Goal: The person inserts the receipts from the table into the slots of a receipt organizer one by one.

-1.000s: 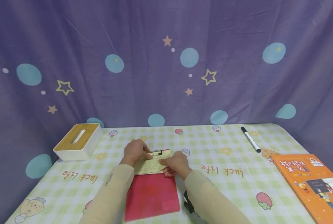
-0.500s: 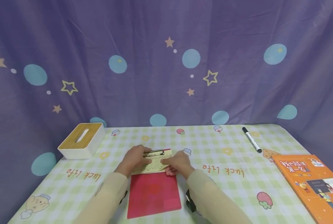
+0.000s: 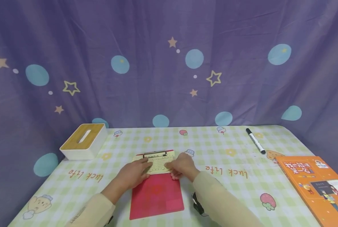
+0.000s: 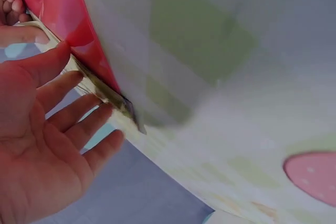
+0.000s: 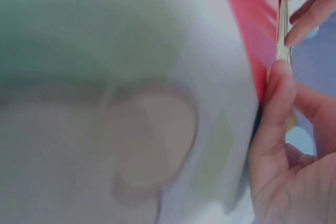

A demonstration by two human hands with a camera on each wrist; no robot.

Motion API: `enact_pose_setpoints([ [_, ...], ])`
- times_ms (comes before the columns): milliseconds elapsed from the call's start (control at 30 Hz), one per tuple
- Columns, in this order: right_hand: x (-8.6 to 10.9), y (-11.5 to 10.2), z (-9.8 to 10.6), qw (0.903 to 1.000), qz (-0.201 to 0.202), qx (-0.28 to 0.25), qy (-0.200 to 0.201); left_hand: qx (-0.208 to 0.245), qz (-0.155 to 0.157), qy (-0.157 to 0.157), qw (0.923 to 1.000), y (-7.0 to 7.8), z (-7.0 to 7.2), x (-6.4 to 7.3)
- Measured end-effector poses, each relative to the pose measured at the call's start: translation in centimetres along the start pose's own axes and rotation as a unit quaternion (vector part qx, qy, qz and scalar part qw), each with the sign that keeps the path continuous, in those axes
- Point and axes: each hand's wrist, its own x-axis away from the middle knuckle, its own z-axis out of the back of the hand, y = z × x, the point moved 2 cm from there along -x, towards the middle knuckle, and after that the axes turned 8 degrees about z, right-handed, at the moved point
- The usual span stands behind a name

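Observation:
A red clipboard (image 3: 157, 197) lies on the table, its metal clip (image 3: 155, 154) at the far end. Yellowish printed papers (image 3: 159, 165) sit under the clip and cover the board's upper part. On their left side rests my left hand (image 3: 132, 173), thumb and fingers fairly straight. In the left wrist view its fingers spread by the papers' edge (image 4: 102, 90). With thumb on top and fingers curled beneath, my right hand (image 3: 183, 165) pinches the papers' right edge. The right wrist view shows that thumb (image 5: 281, 82) against the paper stack; the fingertips are partly hidden.
A white tissue box with a wooden lid (image 3: 83, 140) stands at the back left. A marker (image 3: 255, 141) lies at the back right, an orange book (image 3: 313, 186) at the right edge. A checked cloth (image 3: 228, 195) covers the table, and a purple curtain (image 3: 140, 88) hangs behind.
My left hand has drawn back from the clip toward the left and nearer me, uncovering the clip. The right hand keeps its hold on the papers' right edge. The view has shifted slightly.

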Motion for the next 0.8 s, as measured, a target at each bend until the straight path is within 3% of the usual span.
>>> enact_pose_setpoints([
  [233, 1.3, 0.1, 1.8, 0.9884, 0.029, 0.148, -0.014, 0.008, 0.024, -0.048, 0.9985, -0.6, 0.2, 2.0],
  [367, 1.9, -0.1, 3.1, 0.9740, 0.029, 0.221, -0.039, 0.018, 0.023, -0.073, 0.9969, -0.8, 0.4, 2.8],
  [433, 2.0, -0.6, 3.7, 0.9617, 0.051, 0.264, -0.053, 0.023, 0.020, -0.078, 0.9965, -0.7, 0.3, 3.1],
  [567, 2.6, -1.6, 3.9, 0.9336, 0.157, 0.318, -0.048, 0.029, 0.018, -0.079, 0.9963, -0.3, 0.1, 3.3],
  [667, 3.6, -1.9, 2.9, 0.9023, 0.255, 0.344, -0.047, 0.034, 0.025, -0.081, 0.9959, 0.1, 0.0, 3.3],
  [800, 5.3, -1.8, 1.0, 0.8623, 0.296, 0.394, -0.116, 0.040, 0.029, -0.078, 0.9957, 0.5, -0.2, 3.2],
])
